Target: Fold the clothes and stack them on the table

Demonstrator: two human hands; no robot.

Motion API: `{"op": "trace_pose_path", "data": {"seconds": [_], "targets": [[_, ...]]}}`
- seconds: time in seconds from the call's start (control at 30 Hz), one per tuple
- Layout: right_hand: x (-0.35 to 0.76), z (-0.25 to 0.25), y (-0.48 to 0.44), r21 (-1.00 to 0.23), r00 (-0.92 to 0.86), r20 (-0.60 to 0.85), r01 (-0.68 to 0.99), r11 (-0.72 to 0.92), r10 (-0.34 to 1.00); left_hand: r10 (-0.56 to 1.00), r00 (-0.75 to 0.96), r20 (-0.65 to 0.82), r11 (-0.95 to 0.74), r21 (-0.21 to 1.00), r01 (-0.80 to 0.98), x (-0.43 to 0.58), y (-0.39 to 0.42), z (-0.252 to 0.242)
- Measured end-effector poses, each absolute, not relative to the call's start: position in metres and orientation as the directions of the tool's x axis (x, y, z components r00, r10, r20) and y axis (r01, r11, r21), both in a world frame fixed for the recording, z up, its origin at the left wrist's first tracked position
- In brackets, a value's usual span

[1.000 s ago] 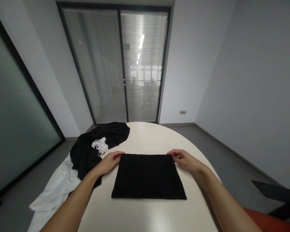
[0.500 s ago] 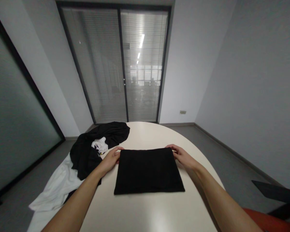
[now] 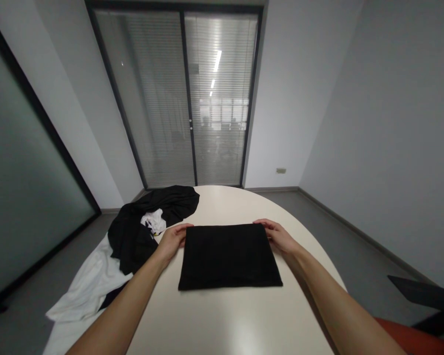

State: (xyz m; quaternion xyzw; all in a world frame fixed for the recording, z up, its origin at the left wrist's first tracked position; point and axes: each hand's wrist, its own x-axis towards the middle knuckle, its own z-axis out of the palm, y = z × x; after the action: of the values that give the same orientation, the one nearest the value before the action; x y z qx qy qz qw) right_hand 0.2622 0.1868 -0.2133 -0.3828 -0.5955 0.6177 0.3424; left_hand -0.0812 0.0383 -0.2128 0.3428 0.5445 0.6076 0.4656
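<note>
Left hand (image 3: 173, 241), right hand (image 3: 280, 238) pinch cloth (image 3: 229, 256) at 2 far corners; it has shifted forward on bench (image 3: 207, 318); repositioned, shape kept.

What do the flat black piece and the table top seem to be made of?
The flat black piece: probably fabric, matte; no shine shows and its edges waver slightly. The table top: perhaps laminate, smooth, semi-gloss; it reflects light softly.

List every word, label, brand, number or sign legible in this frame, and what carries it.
No readable text anywhere.
Folded black cloth: no lettering visible.
Crumpled white cloth: small dark and yellow marks beside it, too small to read.
Wall plate: too blurred.
</note>
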Motion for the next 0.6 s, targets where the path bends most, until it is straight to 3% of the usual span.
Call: {"op": "trace_pose_path", "data": {"seconds": [0.6], "targets": [[0.260, -0.210, 0.178, -0.998, -0.465, 0.039, 0.026, 0.058, 0.884, 0.905, -0.401, -0.139, 0.062, 0.978, -0.199, -0.071, 0.037, -0.213]]}}
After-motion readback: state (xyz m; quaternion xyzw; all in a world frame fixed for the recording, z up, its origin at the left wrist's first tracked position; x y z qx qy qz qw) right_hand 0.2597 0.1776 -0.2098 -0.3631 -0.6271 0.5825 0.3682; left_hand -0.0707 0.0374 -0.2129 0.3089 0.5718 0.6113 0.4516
